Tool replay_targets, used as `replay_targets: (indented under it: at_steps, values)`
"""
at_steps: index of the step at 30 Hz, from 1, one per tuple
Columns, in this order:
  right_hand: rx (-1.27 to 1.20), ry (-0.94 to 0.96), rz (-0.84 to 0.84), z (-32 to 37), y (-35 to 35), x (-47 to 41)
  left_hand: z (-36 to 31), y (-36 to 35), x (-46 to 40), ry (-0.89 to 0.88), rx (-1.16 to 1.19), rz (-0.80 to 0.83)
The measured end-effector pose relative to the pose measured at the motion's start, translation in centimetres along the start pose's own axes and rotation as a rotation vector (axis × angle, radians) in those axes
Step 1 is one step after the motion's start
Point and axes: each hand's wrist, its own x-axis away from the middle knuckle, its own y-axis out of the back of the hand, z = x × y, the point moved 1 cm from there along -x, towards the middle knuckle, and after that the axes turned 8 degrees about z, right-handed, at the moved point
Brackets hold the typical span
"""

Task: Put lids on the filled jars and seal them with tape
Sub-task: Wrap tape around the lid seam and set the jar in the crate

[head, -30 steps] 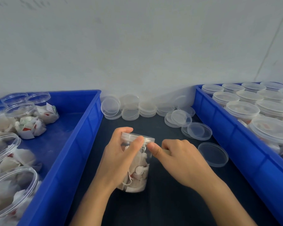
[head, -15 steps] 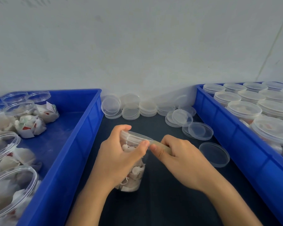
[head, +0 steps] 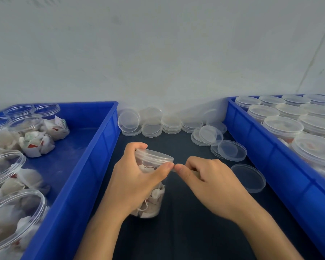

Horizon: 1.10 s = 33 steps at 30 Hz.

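Jar in hand: jar [head: 148, 196] at 6 o'clock on the mat, lid [head: 154, 156] already on.
Left hand [head: 133, 182]: curled round the jar.
Right hand [head: 210, 182]: pinching what looks like tape at the rim.
Done: right bin [head: 270, 158], 3 o'clock, lidded jars.
Left: left bin [head: 79, 166], 9 o'clock, open jars.
Surface: dark mat [head: 186, 231], spare lids [head: 231, 151] at 12 o'clock.
Room: pale wall [head: 158, 53].

A jar between two crates on a table, lids along the wall behind.

The jar [head: 150, 194] stands on the table [head: 186, 231], its lid [head: 154, 155] on top, the left hand [head: 135, 182] round it and the right hand [head: 212, 184] just right of it. The left crate [head: 94, 166] holds open filled jars [head: 13, 216]; the right crate [head: 270, 156] holds lidded jars [head: 283, 126]. Stacked lids [head: 171, 124] lie behind, against the wall [head: 158, 53]; loose lids [head: 249, 178] lie right of the hands.
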Motion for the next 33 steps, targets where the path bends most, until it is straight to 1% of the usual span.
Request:
replay_targets:
  at_steps: [4, 10, 17, 21, 26, 29, 33]
  values:
    - [-0.022, 0.036, 0.034, -0.1, -0.1, 0.0, 0.2, 0.4, 0.0, -0.009, 0.014, 0.039]
    - [-0.043, -0.043, 0.161, -0.4, -0.2, -0.2, -0.1, 0.3, 0.2, -0.023, 0.009, 0.070]
    - [-0.108, -0.096, 0.237, -0.9, -0.2, -0.4, -0.4, -0.3, 0.3, -0.024, -0.007, 0.055]
    - [-0.121, -0.074, 0.183, -0.8, -0.1, -0.4, -0.3, -0.5, 0.3, -0.018, -0.036, 0.029]
    - [-0.059, -0.066, 0.179, -0.3, -0.3, -0.2, -0.1, -0.8, 0.2, -0.032, -0.076, 0.003]
    - [-0.070, -0.069, 0.081, 0.0, -0.3, -0.3, 0.0, -0.8, 0.2, -0.043, -0.085, -0.011]
    - [-0.085, -0.064, -0.003, 0.4, -0.4, -0.3, 0.2, -0.6, 0.0, -0.059, -0.081, -0.002]
